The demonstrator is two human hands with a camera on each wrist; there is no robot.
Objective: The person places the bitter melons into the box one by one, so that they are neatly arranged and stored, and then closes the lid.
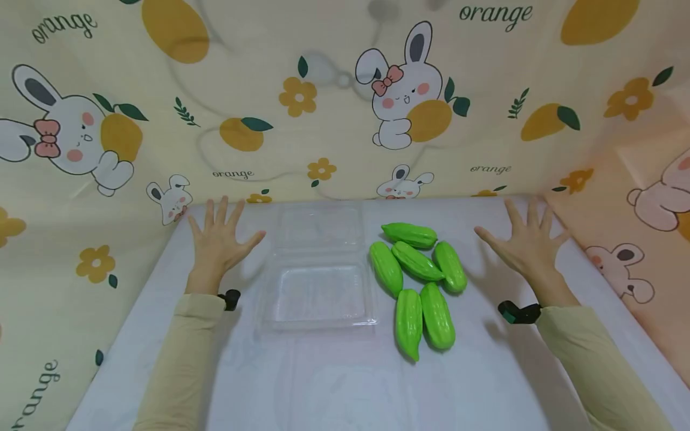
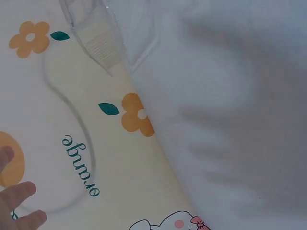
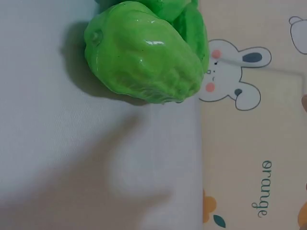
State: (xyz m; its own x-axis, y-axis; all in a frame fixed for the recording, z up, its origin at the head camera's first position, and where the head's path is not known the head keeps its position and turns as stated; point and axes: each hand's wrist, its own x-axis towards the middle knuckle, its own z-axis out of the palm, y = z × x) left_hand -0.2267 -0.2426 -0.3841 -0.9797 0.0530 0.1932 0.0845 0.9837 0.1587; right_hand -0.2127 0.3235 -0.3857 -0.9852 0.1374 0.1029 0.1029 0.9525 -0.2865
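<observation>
My left hand (image 1: 218, 239) is held over the table's left side, its fingers spread and nothing in them. In the left wrist view only its fingertips (image 2: 21, 195) show, at the lower left. To its right stands a clear plastic clamshell box (image 1: 318, 325), lid (image 1: 321, 227) folded back toward the wall. Several glossy bright green gourds (image 1: 417, 261), ridged and tapered, lie loosely grouped right of the box. Past them my right hand (image 1: 530, 245) hovers with fingers wide apart, also holding nothing. One gourd (image 3: 144, 52) looks large in the right wrist view, above the hand's shadow.
A white cloth (image 1: 345, 383) covers the table. Behind it rises a cream backdrop (image 1: 334, 137) printed with rabbits, oranges and flowers, and patterned sheets (image 1: 641, 197) line both sides. Each wrist wears a small black camera mount (image 1: 519, 312).
</observation>
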